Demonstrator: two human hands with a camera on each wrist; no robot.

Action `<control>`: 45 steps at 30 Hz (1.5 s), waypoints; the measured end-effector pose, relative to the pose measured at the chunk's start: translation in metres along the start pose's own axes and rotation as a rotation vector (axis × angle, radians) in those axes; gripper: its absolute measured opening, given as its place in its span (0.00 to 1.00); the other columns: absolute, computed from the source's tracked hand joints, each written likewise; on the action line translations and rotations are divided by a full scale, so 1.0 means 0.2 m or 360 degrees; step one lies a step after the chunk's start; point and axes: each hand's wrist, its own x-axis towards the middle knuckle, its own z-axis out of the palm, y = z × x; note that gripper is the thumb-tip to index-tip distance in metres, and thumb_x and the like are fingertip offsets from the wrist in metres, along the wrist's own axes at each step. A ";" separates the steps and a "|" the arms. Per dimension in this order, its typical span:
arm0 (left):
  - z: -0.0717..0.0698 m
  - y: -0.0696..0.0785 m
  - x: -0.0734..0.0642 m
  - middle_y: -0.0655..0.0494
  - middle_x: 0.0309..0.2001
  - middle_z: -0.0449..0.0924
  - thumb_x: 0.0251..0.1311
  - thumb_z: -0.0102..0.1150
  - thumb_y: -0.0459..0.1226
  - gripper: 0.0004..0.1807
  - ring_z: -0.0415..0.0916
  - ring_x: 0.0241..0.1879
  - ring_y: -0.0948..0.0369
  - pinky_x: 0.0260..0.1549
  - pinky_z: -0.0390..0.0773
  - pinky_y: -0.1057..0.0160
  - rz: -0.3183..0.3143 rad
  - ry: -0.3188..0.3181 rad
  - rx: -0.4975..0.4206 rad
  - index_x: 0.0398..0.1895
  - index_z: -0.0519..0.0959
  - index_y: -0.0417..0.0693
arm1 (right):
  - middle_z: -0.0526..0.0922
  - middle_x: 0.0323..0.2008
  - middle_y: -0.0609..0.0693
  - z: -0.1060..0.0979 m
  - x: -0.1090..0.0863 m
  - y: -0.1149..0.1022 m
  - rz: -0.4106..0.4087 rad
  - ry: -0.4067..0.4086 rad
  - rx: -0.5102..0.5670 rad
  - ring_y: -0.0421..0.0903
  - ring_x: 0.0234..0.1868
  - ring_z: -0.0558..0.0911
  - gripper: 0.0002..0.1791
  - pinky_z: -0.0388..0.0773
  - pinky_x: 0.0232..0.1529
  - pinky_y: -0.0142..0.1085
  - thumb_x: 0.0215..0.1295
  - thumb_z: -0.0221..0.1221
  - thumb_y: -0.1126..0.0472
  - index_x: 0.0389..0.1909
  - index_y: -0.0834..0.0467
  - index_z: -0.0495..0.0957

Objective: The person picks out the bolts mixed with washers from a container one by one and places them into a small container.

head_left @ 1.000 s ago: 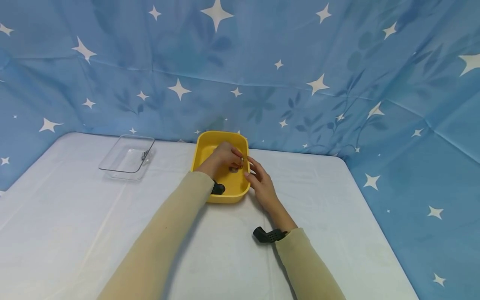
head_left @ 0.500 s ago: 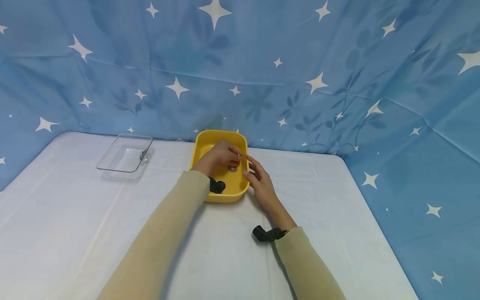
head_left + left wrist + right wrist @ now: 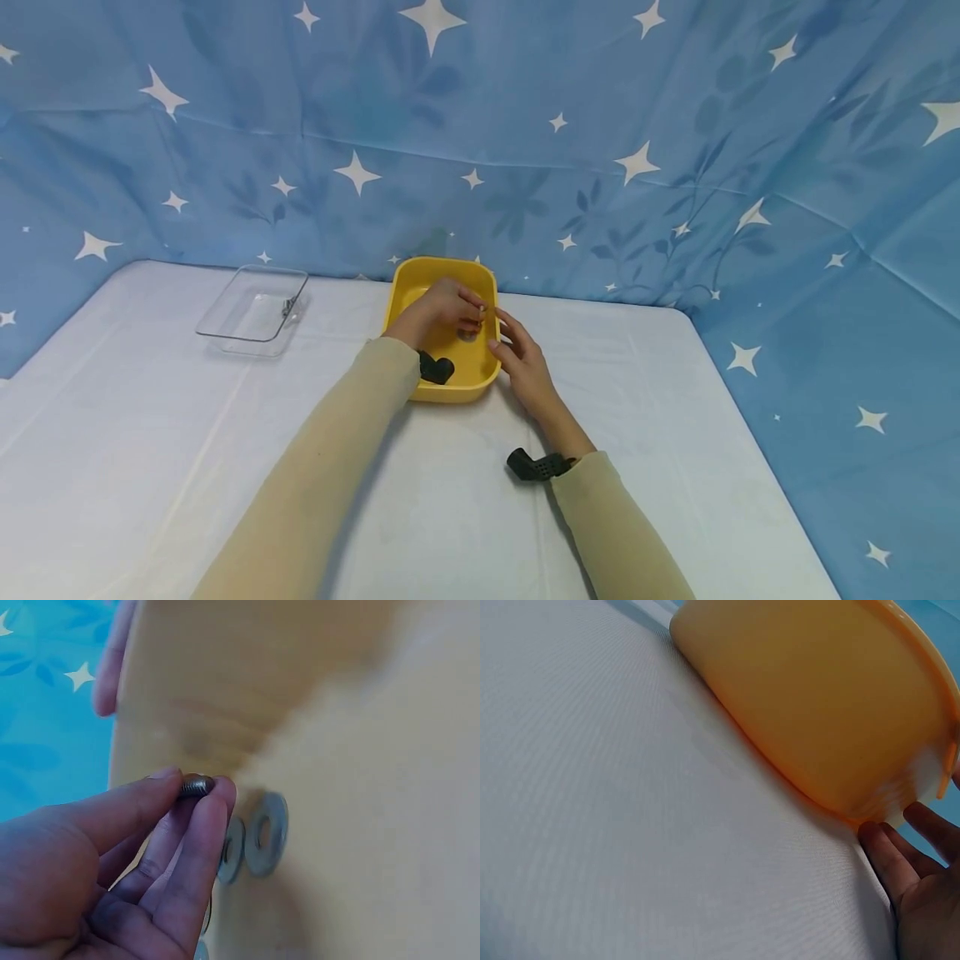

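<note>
Inside the yellow tub (image 3: pixel 461 379), my left hand (image 3: pixel 450 304) pinches a small threaded metal bolt (image 3: pixel 196 787) between thumb and fingertips; most of it is hidden by the fingers. Just beyond those fingertips in the left wrist view are two flat metal washers, the larger washer (image 3: pixel 267 834) beside a partly hidden washer (image 3: pixel 232 850). My right hand (image 3: pixel 528 375) is at the tub's right side with loosely extended fingers. In the right wrist view, its fingertips (image 3: pixel 871 831) touch the tub's outer wall near the base, and another finger reaches up by the rim.
A clear square dish (image 3: pixel 251 321) with small metal pieces (image 3: pixel 288 307) at its right side stands at the back left of the white-covered table (image 3: pixel 465 500). A blue star-patterned curtain (image 3: pixel 480 133) hangs behind the table and along its right side.
My left hand stays over the same part of the tub, its fingertips shifting slightly around the bolt. The right hand keeps its place at the tub's side.
</note>
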 end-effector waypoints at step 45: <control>-0.62 -0.12 -0.44 0.41 0.60 0.80 0.70 0.61 0.37 0.22 0.85 0.41 0.63 0.47 0.87 0.66 -0.0060 0.0265 0.0073 0.65 0.77 0.39 | 0.60 0.77 0.59 0.01 0.01 0.01 -0.0001 0.0013 0.0061 0.57 0.76 0.66 0.32 0.70 0.73 0.52 0.79 0.51 0.57 0.80 0.51 0.55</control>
